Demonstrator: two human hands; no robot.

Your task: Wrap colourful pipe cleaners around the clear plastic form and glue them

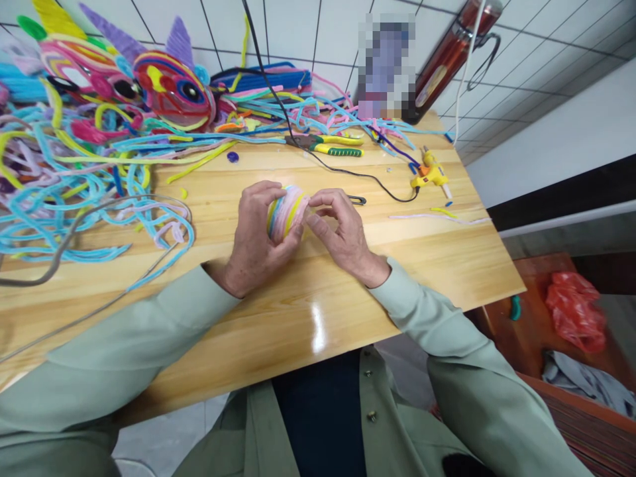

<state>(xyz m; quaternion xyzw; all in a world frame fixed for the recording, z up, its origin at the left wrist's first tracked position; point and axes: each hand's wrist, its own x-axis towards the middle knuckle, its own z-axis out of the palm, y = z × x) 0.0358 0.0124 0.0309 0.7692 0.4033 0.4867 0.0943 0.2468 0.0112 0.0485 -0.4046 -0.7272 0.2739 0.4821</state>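
Over the middle of the tabletop (258, 344), the left hand (256, 232) curls around a striped piece (285, 213) wound in pink, yellow and blue, fingers on its far side and thumb along its near side. At its right edge, the right hand (342, 232) has fingers and thumb bent towards each other; whether they pinch a loose end, I cannot tell. The step looks like laying or pressing fuzzy strand around this piece; the next move seems to call for a steady left hold and careful right fingertips at that edge.

Counting outward: one striped piece in two hands, then one black tool end (358, 200) just beyond the right hand, largely hidden. Farther off lie one dark round disc (233, 157), one pair of pliers (344, 152) with yellow-and-green handles and, to the right, one yellow glue gun (433, 175). Near the wall are two bright eyed figures (171, 93) and one red flask (454, 56). The fuzzy strands (89, 255), heaped mostly on the left, overlap too much to count.
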